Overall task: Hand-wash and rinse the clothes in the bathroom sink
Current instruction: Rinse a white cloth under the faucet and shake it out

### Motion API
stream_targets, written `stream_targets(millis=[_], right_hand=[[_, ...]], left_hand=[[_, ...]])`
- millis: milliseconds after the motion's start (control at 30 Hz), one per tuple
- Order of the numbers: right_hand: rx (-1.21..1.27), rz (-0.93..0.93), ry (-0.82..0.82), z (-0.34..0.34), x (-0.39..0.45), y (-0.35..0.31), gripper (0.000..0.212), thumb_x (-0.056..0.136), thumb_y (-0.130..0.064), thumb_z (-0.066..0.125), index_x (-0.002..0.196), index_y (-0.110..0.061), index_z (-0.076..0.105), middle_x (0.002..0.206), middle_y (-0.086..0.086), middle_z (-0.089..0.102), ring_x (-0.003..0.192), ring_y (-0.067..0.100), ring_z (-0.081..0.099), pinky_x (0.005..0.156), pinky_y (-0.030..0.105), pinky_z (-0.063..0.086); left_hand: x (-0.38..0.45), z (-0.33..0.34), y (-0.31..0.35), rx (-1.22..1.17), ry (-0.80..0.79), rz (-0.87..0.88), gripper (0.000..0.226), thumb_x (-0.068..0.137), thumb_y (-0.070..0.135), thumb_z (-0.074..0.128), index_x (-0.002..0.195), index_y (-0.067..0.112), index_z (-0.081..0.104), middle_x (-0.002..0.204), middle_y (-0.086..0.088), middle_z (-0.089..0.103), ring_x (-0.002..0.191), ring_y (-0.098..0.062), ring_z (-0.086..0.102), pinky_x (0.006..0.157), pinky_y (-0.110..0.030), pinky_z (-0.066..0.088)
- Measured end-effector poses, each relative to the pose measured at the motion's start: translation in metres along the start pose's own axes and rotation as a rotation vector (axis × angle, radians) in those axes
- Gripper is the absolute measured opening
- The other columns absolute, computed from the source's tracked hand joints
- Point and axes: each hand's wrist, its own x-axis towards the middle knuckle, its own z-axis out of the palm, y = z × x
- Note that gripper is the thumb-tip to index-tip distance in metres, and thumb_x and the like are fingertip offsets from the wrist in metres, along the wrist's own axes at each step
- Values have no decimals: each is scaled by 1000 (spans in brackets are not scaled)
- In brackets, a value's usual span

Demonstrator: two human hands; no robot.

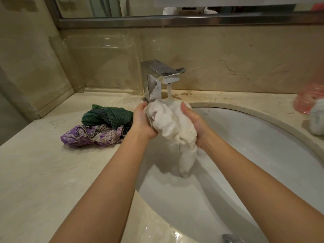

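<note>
A wet white cloth [172,125] is bunched between both my hands over the white sink [254,155], its lower end hanging down toward the basin. My left hand [142,121] grips its left side and my right hand [196,127] grips its right side. Water runs from the square chrome faucet [161,78] straight onto the top of the cloth. On the counter left of the sink lie a dark green towel [107,115] and a purple patterned garment [91,135], the towel partly on top of the garment.
The beige marble counter [35,172] surrounds the sink. A clear plastic panel [103,64] leans against the back wall. At the right edge sit a pink container [308,99] and a white bundle [317,118]. A metal drain stopper [231,238] shows at the bottom.
</note>
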Motion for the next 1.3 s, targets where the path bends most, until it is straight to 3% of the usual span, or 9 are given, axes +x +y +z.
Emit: stream_targets(millis=[100, 267, 533, 767, 867, 1000, 1100, 1233, 1300], right_hand=[[92, -155, 111, 2, 5, -8, 76, 73, -49, 69, 133, -5, 53, 120, 19, 66, 107, 35, 66, 85, 45, 56], [183, -211, 157, 9, 4, -13, 63, 88, -54, 57, 130, -7, 55, 109, 18, 70, 93, 30, 71, 75, 39, 59], [56, -254, 166, 10, 4, -24, 52, 96, -44, 51, 130, -6, 56, 117, 19, 67, 104, 30, 68, 89, 41, 56], [100, -313, 214, 5, 4, -35, 55, 88, -46, 62, 127, -8, 59, 118, 17, 67, 103, 31, 68, 89, 48, 55], [161, -333, 218, 1, 4, -38, 63, 80, -44, 68, 128, -6, 57, 121, 18, 65, 106, 31, 67, 92, 49, 54], [260, -377, 254, -5, 0, -45, 58, 79, -31, 74, 127, -2, 58, 108, 16, 66, 91, 28, 69, 80, 42, 59], [221, -327, 357, -5, 6, -39, 38, 87, -26, 69, 119, -6, 60, 99, 11, 70, 73, 21, 71, 60, 31, 58], [-132, 233, 450, -9, 10, -18, 30, 90, -34, 63, 110, -11, 62, 95, 8, 68, 83, 24, 65, 81, 42, 54], [-153, 526, 405, -12, 2, -9, 41, 90, -39, 60, 116, -9, 50, 112, 19, 57, 103, 36, 59, 82, 54, 51]], left_hand=[[-4, 7, -8, 334, 11, 11, 46, 98, 52, 40, 101, 14, 66, 84, -6, 72, 73, -20, 67, 61, -29, 53], [-4, 13, -22, 693, -66, 54, 67, 87, 71, 44, 131, 22, 56, 128, -8, 58, 118, -29, 54, 102, -52, 41], [1, 14, -28, 801, -329, 180, 59, 89, 72, 38, 123, 30, 62, 112, 7, 72, 102, -11, 69, 99, -35, 49], [-3, 4, -15, 984, -365, 90, 70, 63, 68, 68, 118, 26, 65, 108, 8, 73, 101, -12, 69, 97, -33, 50], [1, -1, -14, 1083, -250, 85, 73, 59, 60, 79, 117, 18, 65, 106, 4, 73, 98, -14, 69, 88, -30, 53], [7, 5, -16, 605, -86, 217, 48, 77, 30, 80, 116, 7, 65, 100, -5, 74, 87, -21, 71, 70, -29, 58], [3, 16, -15, 215, -100, 291, 23, 85, 8, 69, 107, 6, 64, 93, -12, 72, 88, -28, 71, 83, -40, 59], [-1, 20, -16, 94, -85, 378, 16, 87, 7, 64, 102, 12, 58, 91, -11, 65, 84, -25, 65, 81, -39, 56], [-3, 20, -14, 74, -53, 430, 15, 88, 6, 62, 101, 13, 57, 90, -10, 61, 81, -22, 61, 77, -35, 54]])
